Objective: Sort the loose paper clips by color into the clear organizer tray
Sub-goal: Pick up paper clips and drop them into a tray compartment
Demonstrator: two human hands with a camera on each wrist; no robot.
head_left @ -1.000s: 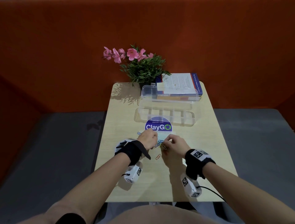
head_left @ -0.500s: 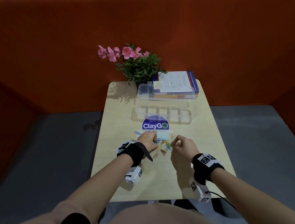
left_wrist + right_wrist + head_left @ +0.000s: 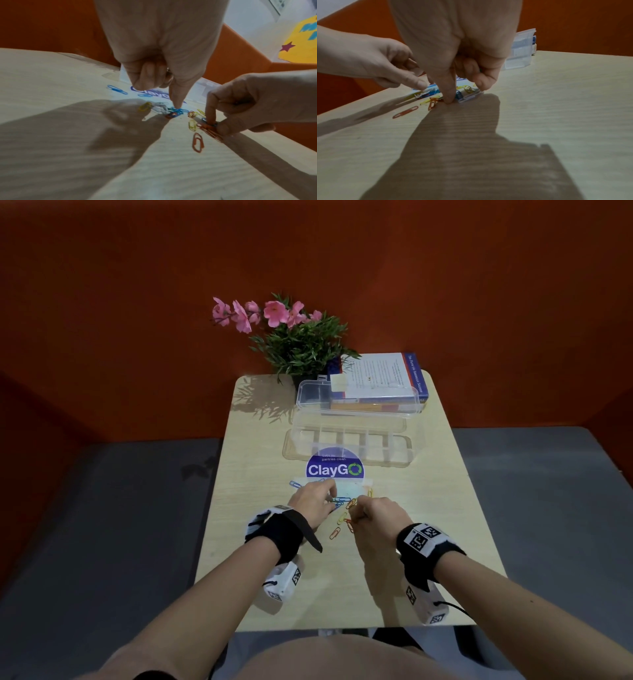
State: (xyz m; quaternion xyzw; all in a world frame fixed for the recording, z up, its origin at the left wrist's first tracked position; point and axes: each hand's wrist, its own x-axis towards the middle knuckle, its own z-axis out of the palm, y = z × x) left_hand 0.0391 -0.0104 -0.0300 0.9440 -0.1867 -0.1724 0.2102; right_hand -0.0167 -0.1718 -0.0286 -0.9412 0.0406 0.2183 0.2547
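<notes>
1. Head view: loose paper clips [image 3: 342, 513] lie scattered on the table [image 3: 428, 508] right between both hands, just near of the ClayGO sticker [image 3: 335, 467]. Left hand [image 3: 313, 503] is on the blue clips, right hand [image 3: 378, 517] on the orange/yellow ones. Clear organizer tray [image 3: 347, 448] sits beyond the sticker, apart from the clips, lid up against a book [image 3: 383, 376]; potted plant [image 3: 298, 340] at the far left corner. Both wrists low, knuckles up, wrist straps on.
2. Left wrist view: left hand [image 3: 161, 44] has the thumb pointing straight down, its tip pressing a blue clip cluster [image 3: 177, 111]; the other fingers are curled under, and I cannot tell if they hold anything. A yellow clip [image 3: 145, 106] and a white one sit just left of the thumb, single blue clips farther back. Right hand [image 3: 254, 100] pinches an orange clip bunch [image 3: 208, 128] between forefinger and thumb; one orange clip [image 3: 198, 142] lies loose nearby.
3. Right wrist view: right hand [image 3: 458, 40] with thumb tip down on the table beside orange clips [image 3: 434, 102], fingers curled; a small clear box [image 3: 469, 96] with blue clips lies just beside the thumb. Left hand [image 3: 368, 60] reaches in from the left, fingertips over blue clips. Tray edge visible far right.
</notes>
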